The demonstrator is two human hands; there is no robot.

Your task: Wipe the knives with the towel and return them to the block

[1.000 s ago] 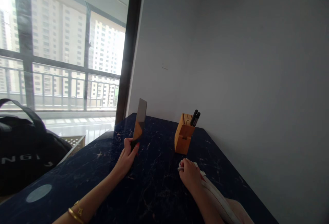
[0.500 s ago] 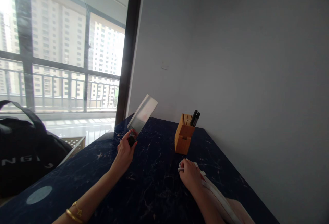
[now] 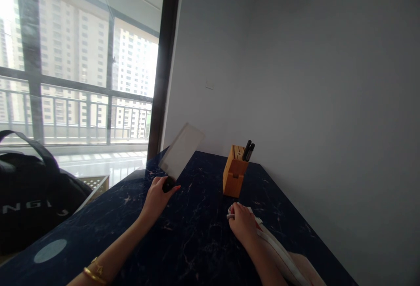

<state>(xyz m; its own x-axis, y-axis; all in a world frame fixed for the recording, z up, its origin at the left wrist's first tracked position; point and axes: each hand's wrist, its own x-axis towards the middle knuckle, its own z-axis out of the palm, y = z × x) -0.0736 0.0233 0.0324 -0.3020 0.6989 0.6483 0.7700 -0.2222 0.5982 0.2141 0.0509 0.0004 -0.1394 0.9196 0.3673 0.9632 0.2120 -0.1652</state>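
Note:
My left hand [image 3: 158, 196] is closed round the black handle of a broad cleaver [image 3: 181, 150], whose flat blade tilts up and to the right above the dark marbled table [image 3: 197, 242]. My right hand [image 3: 242, 222] rests on the table with its fingers curled over a white cloth with red trim [image 3: 275, 249]. Beyond both hands, near the wall, a wooden knife block [image 3: 234, 176] stands with two black handles sticking out of its top.
A black bag [image 3: 31, 198] sits at the left, beside the table edge. A large window with a dark frame [image 3: 167, 67] fills the left side, and a grey wall [image 3: 295, 80] closes the back and right. A pale round spot [image 3: 50, 251] marks the table's near left.
My left hand has turned the cleaver: the blade stood upright and edge-on a second ago, and now leans right with its broad face showing. My right hand has stayed on the cloth.

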